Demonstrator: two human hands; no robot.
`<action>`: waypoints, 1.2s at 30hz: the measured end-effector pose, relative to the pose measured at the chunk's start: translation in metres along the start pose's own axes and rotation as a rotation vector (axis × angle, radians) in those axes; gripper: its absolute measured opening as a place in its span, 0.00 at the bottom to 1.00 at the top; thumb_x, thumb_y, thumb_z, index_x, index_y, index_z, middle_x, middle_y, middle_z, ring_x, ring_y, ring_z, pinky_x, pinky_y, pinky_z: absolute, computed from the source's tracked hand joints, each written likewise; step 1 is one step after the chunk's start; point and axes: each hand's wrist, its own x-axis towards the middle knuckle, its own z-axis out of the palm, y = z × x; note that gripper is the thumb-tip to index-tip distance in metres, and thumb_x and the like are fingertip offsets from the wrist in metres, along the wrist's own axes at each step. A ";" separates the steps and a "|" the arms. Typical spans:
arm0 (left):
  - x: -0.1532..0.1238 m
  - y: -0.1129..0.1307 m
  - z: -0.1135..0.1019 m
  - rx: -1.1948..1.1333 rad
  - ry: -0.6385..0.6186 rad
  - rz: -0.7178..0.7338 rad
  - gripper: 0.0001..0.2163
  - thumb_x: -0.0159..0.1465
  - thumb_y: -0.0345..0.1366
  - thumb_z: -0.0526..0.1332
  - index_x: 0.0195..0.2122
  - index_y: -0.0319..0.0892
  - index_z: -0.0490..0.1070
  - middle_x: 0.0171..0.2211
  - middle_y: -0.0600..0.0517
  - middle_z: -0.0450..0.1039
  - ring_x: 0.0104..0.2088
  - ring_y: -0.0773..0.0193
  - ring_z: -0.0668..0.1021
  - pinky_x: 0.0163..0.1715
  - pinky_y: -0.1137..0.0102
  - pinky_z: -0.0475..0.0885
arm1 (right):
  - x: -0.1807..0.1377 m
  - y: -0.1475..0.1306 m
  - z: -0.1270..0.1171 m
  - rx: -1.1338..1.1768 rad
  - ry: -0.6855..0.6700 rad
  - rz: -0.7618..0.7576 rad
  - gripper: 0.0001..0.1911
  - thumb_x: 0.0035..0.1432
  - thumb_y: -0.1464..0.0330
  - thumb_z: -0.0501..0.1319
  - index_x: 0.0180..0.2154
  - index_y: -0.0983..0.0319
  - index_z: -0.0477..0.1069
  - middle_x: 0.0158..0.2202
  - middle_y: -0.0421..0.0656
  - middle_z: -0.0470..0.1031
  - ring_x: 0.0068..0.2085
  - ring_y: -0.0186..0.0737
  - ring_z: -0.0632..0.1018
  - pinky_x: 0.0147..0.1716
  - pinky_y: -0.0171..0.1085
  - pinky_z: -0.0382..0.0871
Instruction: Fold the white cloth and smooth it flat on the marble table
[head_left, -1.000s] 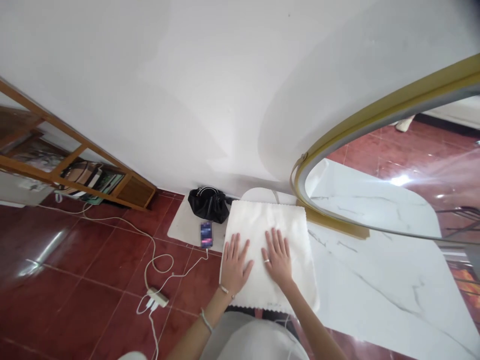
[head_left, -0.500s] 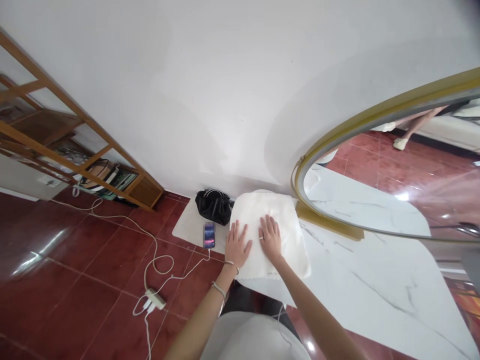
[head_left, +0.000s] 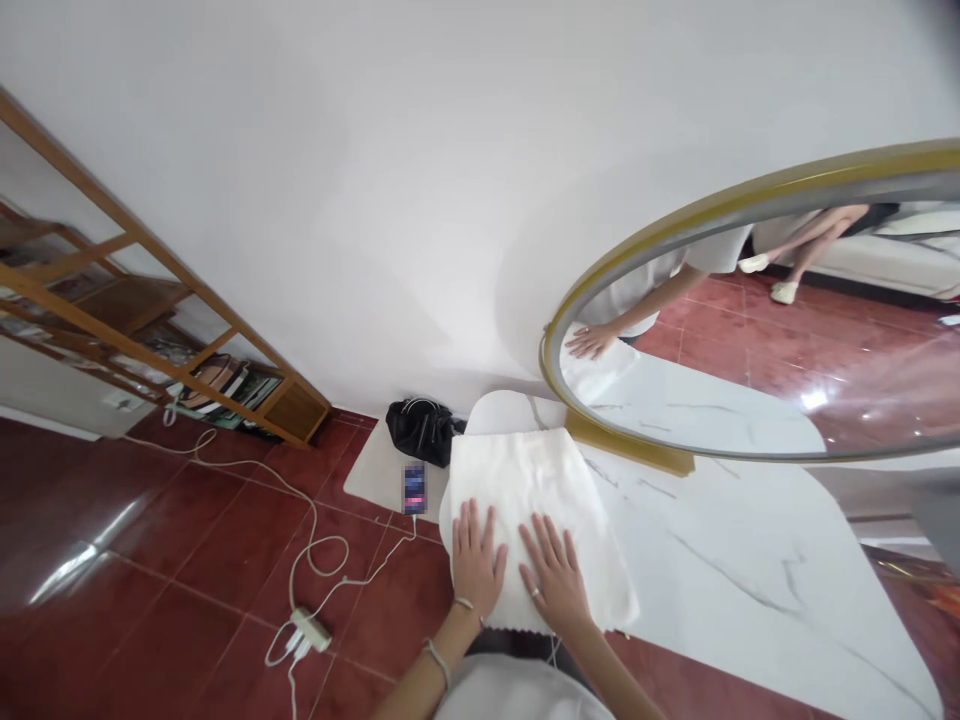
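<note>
Head view: cloth [head_left: 521,470] lies under left hand [head_left: 477,568] and right hand [head_left: 559,580], spread flat, gripping nothing.

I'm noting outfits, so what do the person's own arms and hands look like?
The left arm wears two slim bracelets, the right hand a pale ring. Both forearms are bare; the mirror shows a pale short sleeve.

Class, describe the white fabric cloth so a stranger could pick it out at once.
Find the big, curved, gold-framed mirror standing on a white, grey-veined tabletop. At the tabletop's picture-left end, a white fabric cloth lies beneath a bare left hand and right hand. Its soft rumples and wavy near edge set it apart from the smooth tabletop.
</note>
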 end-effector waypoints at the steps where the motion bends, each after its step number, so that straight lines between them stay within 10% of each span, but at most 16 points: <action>1: 0.000 0.008 0.002 -0.007 -0.003 0.031 0.29 0.66 0.40 0.53 0.68 0.44 0.48 0.68 0.44 0.46 0.68 0.49 0.52 0.63 0.52 0.58 | -0.009 0.007 -0.002 -0.018 0.007 0.016 0.34 0.65 0.61 0.50 0.68 0.55 0.41 0.68 0.46 0.51 0.67 0.50 0.55 0.62 0.54 0.51; 16: 0.042 0.136 0.051 -0.212 -0.162 0.417 0.31 0.67 0.47 0.53 0.68 0.46 0.46 0.69 0.44 0.42 0.68 0.47 0.50 0.63 0.50 0.58 | -0.094 0.106 -0.021 -0.172 0.107 0.404 0.34 0.65 0.59 0.48 0.68 0.49 0.36 0.68 0.42 0.50 0.66 0.49 0.58 0.60 0.55 0.56; 26: 0.055 0.062 0.045 -0.202 -0.066 0.484 0.30 0.67 0.40 0.54 0.68 0.49 0.45 0.70 0.47 0.40 0.68 0.52 0.51 0.64 0.57 0.54 | -0.048 0.063 0.007 -0.134 0.040 0.445 0.30 0.67 0.57 0.45 0.67 0.52 0.40 0.69 0.42 0.45 0.68 0.48 0.50 0.63 0.55 0.47; 36: 0.049 -0.041 0.027 -0.211 0.039 0.187 0.25 0.64 0.38 0.55 0.63 0.47 0.60 0.66 0.46 0.55 0.65 0.52 0.60 0.60 0.57 0.60 | 0.043 0.001 0.018 0.046 -0.218 0.237 0.28 0.66 0.60 0.46 0.66 0.51 0.45 0.69 0.41 0.43 0.68 0.49 0.50 0.64 0.57 0.46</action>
